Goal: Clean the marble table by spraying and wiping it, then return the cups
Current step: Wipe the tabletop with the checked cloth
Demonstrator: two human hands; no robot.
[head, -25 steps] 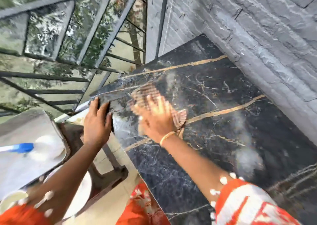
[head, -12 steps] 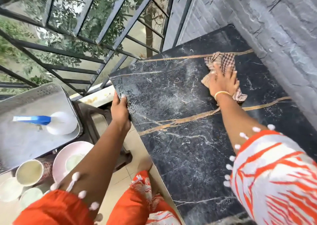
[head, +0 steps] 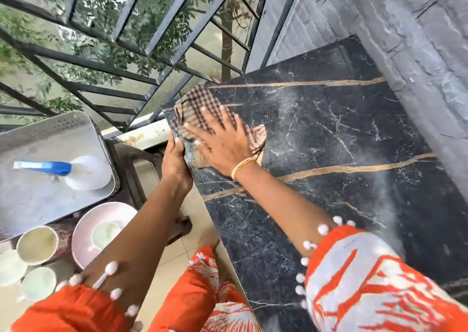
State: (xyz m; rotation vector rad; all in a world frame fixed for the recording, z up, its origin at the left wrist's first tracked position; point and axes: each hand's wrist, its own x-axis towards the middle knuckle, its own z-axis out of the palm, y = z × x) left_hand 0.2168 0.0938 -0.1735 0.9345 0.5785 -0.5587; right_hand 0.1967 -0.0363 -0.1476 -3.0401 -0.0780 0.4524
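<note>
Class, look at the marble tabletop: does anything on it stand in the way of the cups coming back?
Only the checked cloth under the right hand at the table's far-left corner. The cups wait beside the tray, off the table.

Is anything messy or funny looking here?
Nothing broken. The cloth sticks out past the table corner under the right hand. The cups wait off the table, beside the tray.

Home balcony: iron railing [head: 141, 50], trees beyond, teacups [head: 38, 244]
</note>
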